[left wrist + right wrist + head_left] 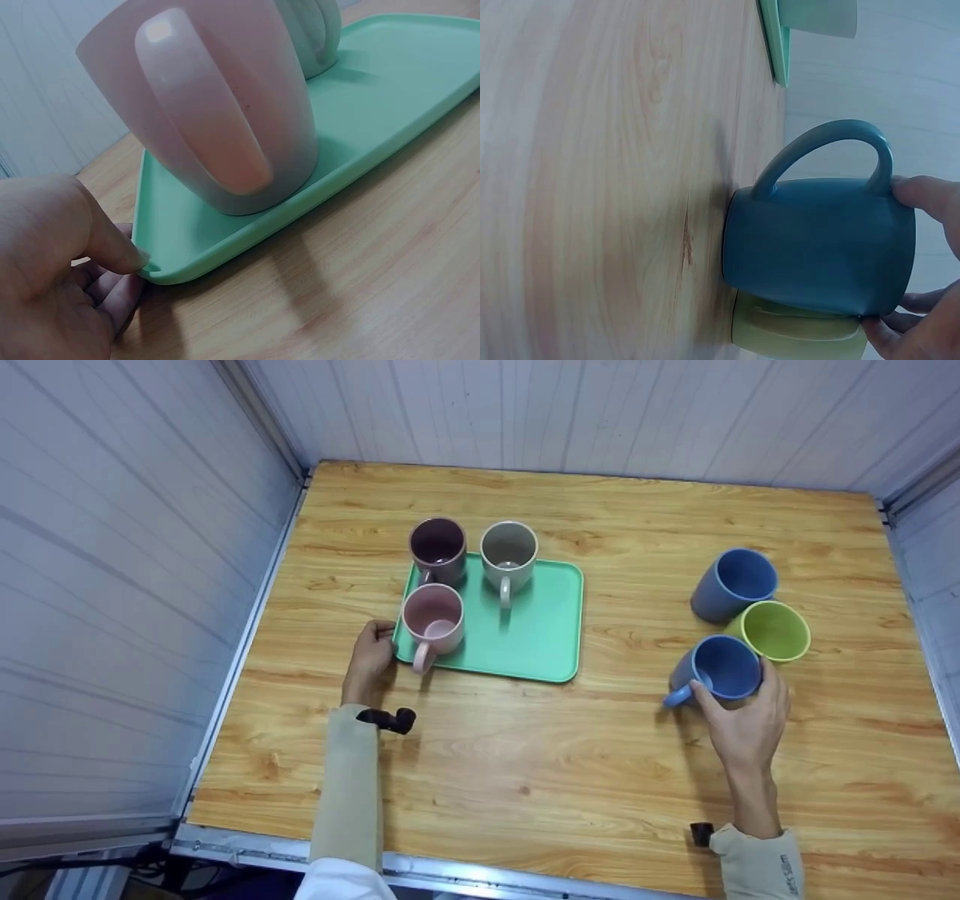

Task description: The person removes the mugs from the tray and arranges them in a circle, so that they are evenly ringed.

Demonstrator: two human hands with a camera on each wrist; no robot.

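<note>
My left hand (373,651) pinches the near left corner of a green tray (525,637), thumb on the rim and fingers beneath in the left wrist view. A pink mug (436,619) stands on the tray beside that hand, handle toward me. Behind it are a dark purple mug (439,547) and a light grey mug (510,553). At the right, my right hand (750,724) grips the rim of a blue mug (817,240) between thumb and fingers. Its handle points left and toward me. A yellow-green mug (784,634) stands close behind it.
A second blue mug (718,592) stands behind the yellow-green one. The wooden table (525,780) lies between the tray and the right-hand mugs. White panel walls (525,420) stand at the back and sides; a metal rail (465,870) runs along the front edge.
</note>
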